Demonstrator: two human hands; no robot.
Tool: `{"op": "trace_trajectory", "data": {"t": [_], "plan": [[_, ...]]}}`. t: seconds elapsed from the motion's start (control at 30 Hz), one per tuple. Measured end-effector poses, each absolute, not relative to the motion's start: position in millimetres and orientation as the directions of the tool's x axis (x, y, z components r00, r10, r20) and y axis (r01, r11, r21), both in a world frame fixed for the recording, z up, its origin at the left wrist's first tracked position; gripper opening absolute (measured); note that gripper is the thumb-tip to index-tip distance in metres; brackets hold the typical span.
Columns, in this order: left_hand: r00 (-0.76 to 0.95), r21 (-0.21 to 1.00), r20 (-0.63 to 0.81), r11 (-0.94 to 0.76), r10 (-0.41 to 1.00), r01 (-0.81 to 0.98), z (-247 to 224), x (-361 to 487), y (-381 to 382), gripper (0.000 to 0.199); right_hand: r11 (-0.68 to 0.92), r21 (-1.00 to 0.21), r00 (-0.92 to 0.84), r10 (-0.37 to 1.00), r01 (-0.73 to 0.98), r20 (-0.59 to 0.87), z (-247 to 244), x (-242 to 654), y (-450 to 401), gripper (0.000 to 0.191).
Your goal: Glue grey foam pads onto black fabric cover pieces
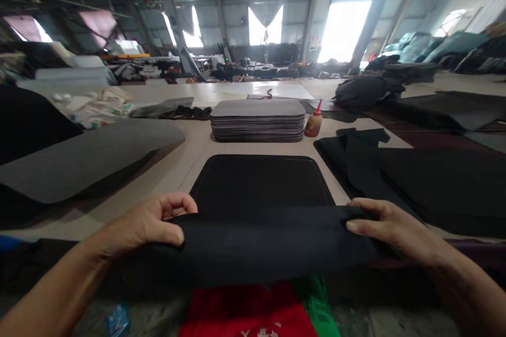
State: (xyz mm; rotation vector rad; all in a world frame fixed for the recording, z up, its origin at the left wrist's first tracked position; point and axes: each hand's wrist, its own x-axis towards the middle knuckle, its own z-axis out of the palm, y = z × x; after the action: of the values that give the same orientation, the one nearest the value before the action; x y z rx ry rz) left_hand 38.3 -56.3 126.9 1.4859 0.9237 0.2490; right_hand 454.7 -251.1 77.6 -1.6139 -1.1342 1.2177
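A black flexible sheet (272, 242) stretches between my two hands at the table's near edge, its near part hanging down. My left hand (158, 221) pinches its left end between thumb and fingers. At the other end, my right hand (379, 221) grips it with the thumb on the near side. Just beyond lies a flat black panel (261, 179) with rounded far corners; the sheet covers its near edge. Behind that stands a neat stack of grey rounded panels (256, 121). Beside the stack is a bottle of amber liquid with a red nozzle (313, 124).
Grey and black sheets (95, 152) lie on the left of the pale table (190, 142). More black sheets (435, 179) cover the right side, with a dark bundle (359, 97) behind them. A red and green cloth (253, 310) shows below the table edge.
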Motion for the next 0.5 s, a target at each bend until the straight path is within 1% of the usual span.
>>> {"op": "trace_trajectory", "data": {"t": [0.07,0.13,0.17,0.23,0.3,0.37,0.43,0.5], "plan": [[0.654,0.873,-0.404,0.054,0.640,0.485,129,36,-56,0.024,-0.299,-0.947,0.227,0.936,0.118,-0.268,77,463,-251,0.039],[0.637,0.821,-0.424,-0.025,0.644,0.571,128,33,-56,0.017,-0.271,-0.962,0.331,0.911,0.035,-0.245,74,468,-250,0.040],[0.621,0.800,-0.432,-0.040,0.654,0.598,126,31,-55,0.016,-0.247,-0.969,0.373,0.897,-0.019,-0.236,72,469,-250,0.040],[0.567,0.784,-0.458,0.010,0.685,0.621,118,26,-51,0.023,-0.187,-0.973,0.432,0.872,-0.139,-0.229,68,469,-250,0.041],[0.510,0.800,-0.477,0.113,0.716,0.589,105,21,-46,0.038,-0.120,-0.965,0.469,0.855,-0.234,-0.220,65,466,-248,0.041],[0.484,0.844,-0.444,0.169,0.754,0.510,92,17,-41,0.050,-0.060,-0.953,0.489,0.848,-0.297,-0.206,63,461,-246,0.039],[0.444,0.887,-0.394,0.207,0.805,0.412,81,16,-38,0.056,-0.033,-0.943,0.468,0.862,-0.331,-0.194,62,456,-243,0.036],[0.341,0.910,-0.376,0.275,0.861,0.309,75,17,-37,0.063,-0.036,-0.943,0.434,0.881,-0.332,-0.186,62,454,-240,0.034]]}}
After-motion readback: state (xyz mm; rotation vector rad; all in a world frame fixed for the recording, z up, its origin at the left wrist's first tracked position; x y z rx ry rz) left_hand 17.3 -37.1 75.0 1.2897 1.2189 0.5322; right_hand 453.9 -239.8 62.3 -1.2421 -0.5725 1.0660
